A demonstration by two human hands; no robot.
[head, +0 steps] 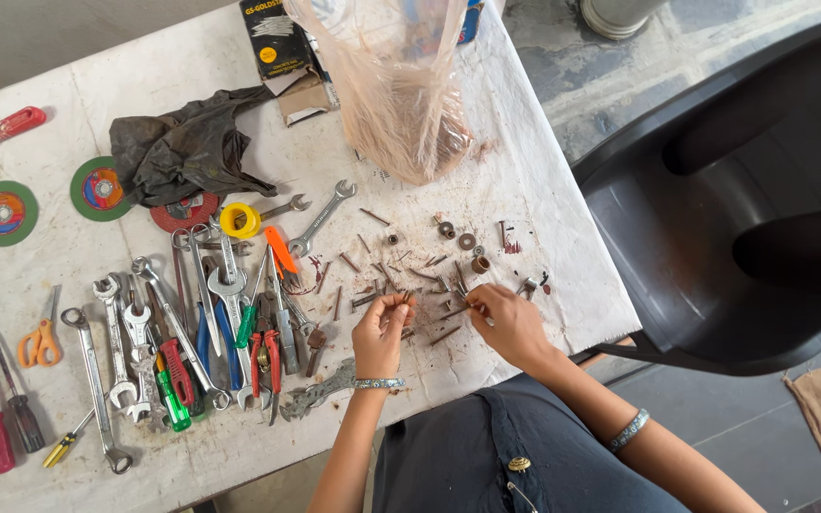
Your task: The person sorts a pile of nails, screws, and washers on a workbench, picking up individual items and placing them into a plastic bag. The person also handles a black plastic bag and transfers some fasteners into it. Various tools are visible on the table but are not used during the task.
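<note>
Left hand (379, 328) pinches several rusty nails (401, 302); right hand (508, 323) closes on one more, just beside it. Loose nails (429, 275) lie past both hands on the surface (544, 190). Sharp rusty points could prick fingers, or the bunch slip.

wrenches: (144, 323) laid in a row left of the grip
scissors: (42, 340) orange-handled, far left
grinding discs: (4, 213) green, upper left
plastic bag: (401, 85) above the grip
black chair: (743, 199) right

Two green grinding discs (4, 213), one orange-handled scissors (40, 342), one plastic bag (401, 85), one yellow tape roll (239, 220).
</note>
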